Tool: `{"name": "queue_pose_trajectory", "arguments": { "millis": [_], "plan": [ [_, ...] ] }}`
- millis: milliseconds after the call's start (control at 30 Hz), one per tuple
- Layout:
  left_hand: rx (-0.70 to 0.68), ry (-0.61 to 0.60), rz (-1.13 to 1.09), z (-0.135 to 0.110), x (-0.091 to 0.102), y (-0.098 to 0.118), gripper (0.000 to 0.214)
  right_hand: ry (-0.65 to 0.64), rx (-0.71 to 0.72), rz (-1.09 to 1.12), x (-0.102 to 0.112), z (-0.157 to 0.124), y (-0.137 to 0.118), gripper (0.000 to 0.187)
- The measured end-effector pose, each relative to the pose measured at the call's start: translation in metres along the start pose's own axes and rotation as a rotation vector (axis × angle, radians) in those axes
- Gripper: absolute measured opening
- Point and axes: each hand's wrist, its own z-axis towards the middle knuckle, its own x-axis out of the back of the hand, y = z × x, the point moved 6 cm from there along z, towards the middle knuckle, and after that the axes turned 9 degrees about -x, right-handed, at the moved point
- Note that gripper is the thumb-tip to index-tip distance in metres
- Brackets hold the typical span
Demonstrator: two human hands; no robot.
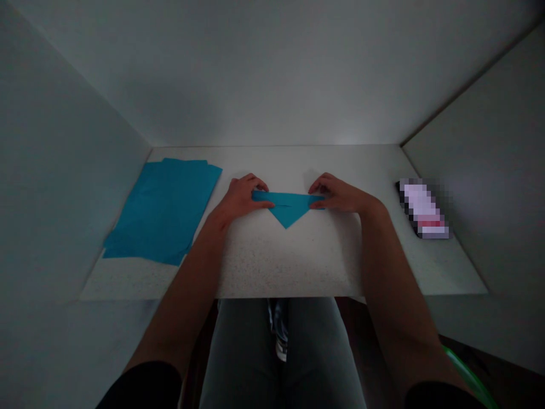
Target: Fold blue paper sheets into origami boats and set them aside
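A folded piece of blue paper lies on the white table, with a straight band along its far side and a point facing me. At its left end, my left hand has thumb and fingers closed on the paper's edge. My right hand grips the opposite end, its thumb on the near side and curled fingers at the far side. The underside of the paper is hidden.
Several blue paper sheets lie in an uneven stack at the table's left. A phone, its screen blurred out, rests near the right edge. Walls enclose the white table at the back and both sides.
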Motion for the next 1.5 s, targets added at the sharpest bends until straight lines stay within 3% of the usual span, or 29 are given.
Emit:
{"name": "queue_pose_trajectory", "arguments": {
  "millis": [100, 433, 500, 667, 767, 867, 967, 1133, 1400, 1500],
  "plan": [
    [0.050, 0.009, 0.061, 0.000, 0.001, -0.002, 0.050, -0.019, -0.002, -0.016, -0.001, -0.001, 0.000, 0.045],
    [0.107, 0.014, -0.030, -0.002, 0.000, -0.004, 0.045, -0.083, -0.049, 0.104, -0.004, -0.004, -0.007, 0.041],
    [0.107, 0.049, -0.073, -0.001, 0.004, -0.002, 0.039, 0.005, -0.029, 0.105, 0.004, -0.005, -0.010, 0.037],
    [0.010, 0.269, -0.101, -0.001, 0.025, 0.011, 0.020, 0.393, 0.089, 0.096, 0.033, -0.013, -0.019, 0.031],
    [-0.095, 0.411, -0.133, -0.004, 0.035, 0.017, 0.010, 0.511, 0.097, 0.092, 0.042, -0.017, -0.019, 0.032],
    [-0.129, 0.507, -0.133, -0.005, 0.038, 0.010, 0.009, 0.587, 0.153, 0.085, 0.046, -0.017, -0.016, 0.029],
    [-0.094, 0.428, -0.131, -0.003, 0.030, -0.003, 0.020, 0.548, 0.231, 0.074, 0.042, -0.011, -0.008, 0.022],
    [-0.007, 0.156, -0.008, -0.001, 0.009, -0.007, 0.025, 0.322, 0.105, -0.052, 0.022, 0.002, 0.012, 0.019],
    [-0.031, 0.150, 0.035, 0.000, 0.006, -0.002, 0.019, 0.308, 0.015, -0.077, 0.016, 0.005, 0.011, 0.021],
    [-0.066, 0.179, -0.036, 0.002, 0.004, -0.006, 0.031, 0.345, -0.007, -0.065, 0.017, 0.004, 0.010, 0.029]
  ]
}}
